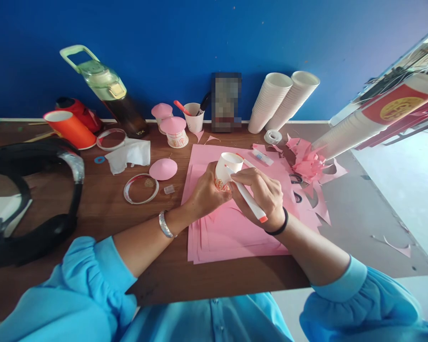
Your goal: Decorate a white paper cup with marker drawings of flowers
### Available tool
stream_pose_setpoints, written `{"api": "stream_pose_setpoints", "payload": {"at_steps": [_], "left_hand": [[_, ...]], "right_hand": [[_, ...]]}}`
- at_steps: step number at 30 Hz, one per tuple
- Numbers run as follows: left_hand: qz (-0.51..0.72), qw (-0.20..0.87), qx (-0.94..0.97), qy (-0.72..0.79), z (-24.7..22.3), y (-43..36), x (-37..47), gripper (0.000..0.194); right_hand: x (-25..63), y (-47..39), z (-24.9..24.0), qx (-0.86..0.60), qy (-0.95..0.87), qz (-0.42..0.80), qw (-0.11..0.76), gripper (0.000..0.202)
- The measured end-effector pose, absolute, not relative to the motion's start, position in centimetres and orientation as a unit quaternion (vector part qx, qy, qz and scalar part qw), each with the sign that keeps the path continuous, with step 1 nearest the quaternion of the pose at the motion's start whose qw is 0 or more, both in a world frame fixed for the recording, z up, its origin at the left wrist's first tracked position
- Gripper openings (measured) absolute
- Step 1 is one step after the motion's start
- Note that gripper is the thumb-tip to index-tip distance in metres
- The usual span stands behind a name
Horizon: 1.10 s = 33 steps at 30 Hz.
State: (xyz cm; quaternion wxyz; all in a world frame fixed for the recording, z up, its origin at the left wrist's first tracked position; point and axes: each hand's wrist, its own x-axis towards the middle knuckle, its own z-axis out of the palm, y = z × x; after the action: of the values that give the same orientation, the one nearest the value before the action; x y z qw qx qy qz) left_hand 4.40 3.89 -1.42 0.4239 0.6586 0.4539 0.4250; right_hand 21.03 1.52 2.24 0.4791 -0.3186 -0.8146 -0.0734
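My left hand [209, 191] is wrapped round a white paper cup [225, 172], tilted a little, with orange-red drawing on its lower side. In my right hand [262, 190] is a white marker [250, 203] with an orange-red end, its tip at the cup's wall. Under both hands lies a stack of pink paper sheets [231, 237]. A pink paper cone [163, 169] rests on the table left of the stack. Behind it stand two small cups with pink cone roofs; the nearer decorated cup [177, 138] bears red drawing.
Stacked paper cups [271, 102] stand by the blue wall, beside a cup of pens [194, 122]. Pink scraps [308, 159], scissors [296, 194] and a glue stick [263, 156] lie to the right. Left are tape rolls [141, 202], a bottle [119, 102] and a black headset-like object [73, 204].
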Motion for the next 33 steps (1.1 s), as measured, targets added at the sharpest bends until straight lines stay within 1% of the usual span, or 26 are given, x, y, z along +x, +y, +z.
{"api": "stream_pose_setpoints", "payload": {"at_steps": [7,13,17,22,33], "left_hand": [[0.433,0.426,0.661,0.442,-1.7,4.0,4.3,0.054],[0.421,0.433,0.65,0.462,-1.6,3.9,4.2,0.055],[0.425,0.453,0.632,0.464,-1.8,3.9,4.2,0.055],[0.428,0.491,0.604,0.46,-2.1,4.0,4.0,0.061],[0.431,0.539,0.607,0.394,-1.0,4.3,3.6,0.058]], "right_hand": [[21.0,1.5,2.4,-0.336,-0.813,-0.073,0.47,0.016],[21.2,1.3,2.8,-0.343,-0.81,-0.085,0.469,0.016],[21.4,1.2,2.8,-0.346,-0.807,-0.07,0.473,0.014],[21.6,1.2,2.8,-0.341,-0.807,-0.071,0.477,0.014],[22.0,1.3,2.9,-0.356,-0.795,-0.076,0.486,0.014]]}}
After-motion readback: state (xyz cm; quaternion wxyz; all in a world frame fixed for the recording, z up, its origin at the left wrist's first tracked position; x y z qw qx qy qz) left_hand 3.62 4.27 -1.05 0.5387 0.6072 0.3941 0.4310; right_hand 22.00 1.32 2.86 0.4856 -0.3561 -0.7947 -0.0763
